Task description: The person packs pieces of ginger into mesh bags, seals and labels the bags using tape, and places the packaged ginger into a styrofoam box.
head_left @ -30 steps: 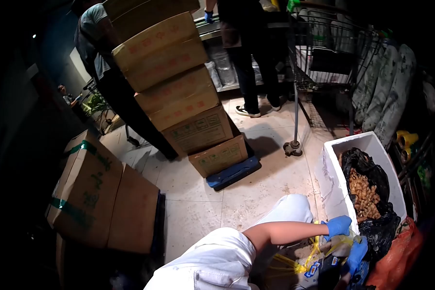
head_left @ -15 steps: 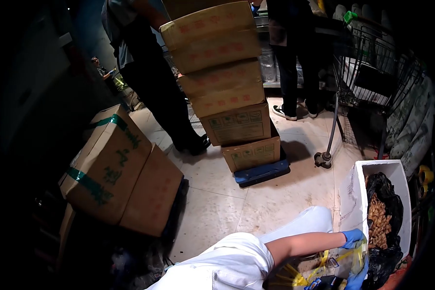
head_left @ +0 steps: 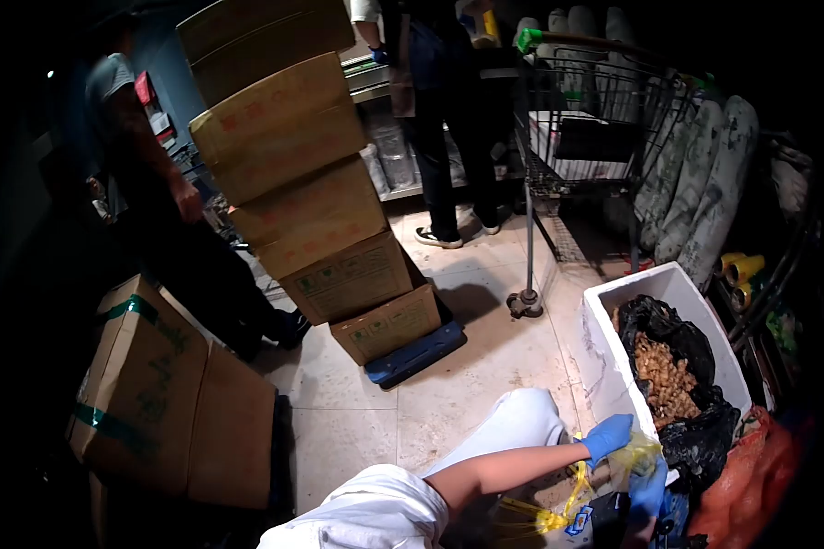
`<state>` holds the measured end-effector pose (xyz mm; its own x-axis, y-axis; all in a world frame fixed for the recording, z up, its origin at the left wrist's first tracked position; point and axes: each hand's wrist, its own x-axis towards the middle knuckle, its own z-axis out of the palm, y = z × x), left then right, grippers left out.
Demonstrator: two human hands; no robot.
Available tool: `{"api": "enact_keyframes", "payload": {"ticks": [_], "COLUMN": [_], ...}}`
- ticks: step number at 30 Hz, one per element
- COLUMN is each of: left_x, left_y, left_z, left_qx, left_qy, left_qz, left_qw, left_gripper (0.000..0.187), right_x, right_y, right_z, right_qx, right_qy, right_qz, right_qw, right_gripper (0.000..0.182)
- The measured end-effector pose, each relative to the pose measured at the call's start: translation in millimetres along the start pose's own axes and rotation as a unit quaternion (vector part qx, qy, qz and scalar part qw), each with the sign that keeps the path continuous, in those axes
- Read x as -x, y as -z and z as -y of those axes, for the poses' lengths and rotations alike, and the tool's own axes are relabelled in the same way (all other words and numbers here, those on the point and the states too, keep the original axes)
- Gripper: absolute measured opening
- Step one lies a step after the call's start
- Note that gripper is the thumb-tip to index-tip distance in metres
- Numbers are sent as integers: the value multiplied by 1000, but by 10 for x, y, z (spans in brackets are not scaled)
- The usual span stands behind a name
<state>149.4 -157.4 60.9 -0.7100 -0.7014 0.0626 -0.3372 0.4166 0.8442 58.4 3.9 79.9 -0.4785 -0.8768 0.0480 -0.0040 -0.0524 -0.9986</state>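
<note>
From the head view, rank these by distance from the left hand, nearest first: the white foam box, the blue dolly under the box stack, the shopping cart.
From the left hand:
1. White foam box, just beside it, up and right.
2. Blue dolly, up and left across the floor.
3. Shopping cart, far up at the back.

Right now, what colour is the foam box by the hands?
White foam box, lined with a black bag; the head view shows it.

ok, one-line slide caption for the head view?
Blue-gloved left hand and right hand grip a yellow mesh bag beside a white foam box.
</note>
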Motion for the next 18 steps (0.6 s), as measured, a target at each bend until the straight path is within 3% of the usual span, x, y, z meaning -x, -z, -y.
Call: {"api": "enact_keyframes", "payload": {"ticks": [1,3,4,5,6,7,8,9,10,11,14,15,17,18], "left_x": [4,57,64,23,-52,-116,-14,-36,-13,-2,121,116,58,-18], "left_y": [-97,-219,-38,-45,-65,-68,250,172,81,21,-5,-13,-25,-89], "left_z": [36,132,-103,-119,-85,-83,-443,-405,-335,-266,-383,-375,-315,-189], "left_qx": [1,58,134,130,297,453,439,432,434,428,361,355,232,180], "left_qy": [-9,-54,103,95,145,192,268,263,157,50,83,80,29,11], "left_qz": [10,-74,25,32,58,83,134,139,181,222,232,237,180,151], "left_qw": [1000,994,985,986,942,867,847,851,869,875,899,901,956,972], "left_gripper": [22,19,15,15,14,13,11,11,16,22,31,31,39,54], "right_x": [4,35,121,147,50,-21,-108,-255,-400,-425,-478,-380,-214,-210], "right_y": [-129,-93,-176,-213,-219,-81,212,383,555,566,469,330,121,123], "right_z": [55,23,209,340,341,80,-416,-752,-1085,-1162,-1231,-963,-404,-356], "right_qx": [-239,-136,-98,-59,-173,-179,-25,68,161,154,-29,-167,-427,-447], "right_qy": [-66,-4,-11,-18,-131,-122,-57,-75,-90,-83,-35,-88,-184,-198], "right_qz": [-18,28,9,-11,-101,-109,-68,-44,-18,-25,-98,-117,-139,-131], "right_qw": [969,990,995,998,971,970,996,994,983,984,994,975,874,862], "right_gripper": [51,49,46,43,31,31,31,29,27,27,26,27,29,28]}}
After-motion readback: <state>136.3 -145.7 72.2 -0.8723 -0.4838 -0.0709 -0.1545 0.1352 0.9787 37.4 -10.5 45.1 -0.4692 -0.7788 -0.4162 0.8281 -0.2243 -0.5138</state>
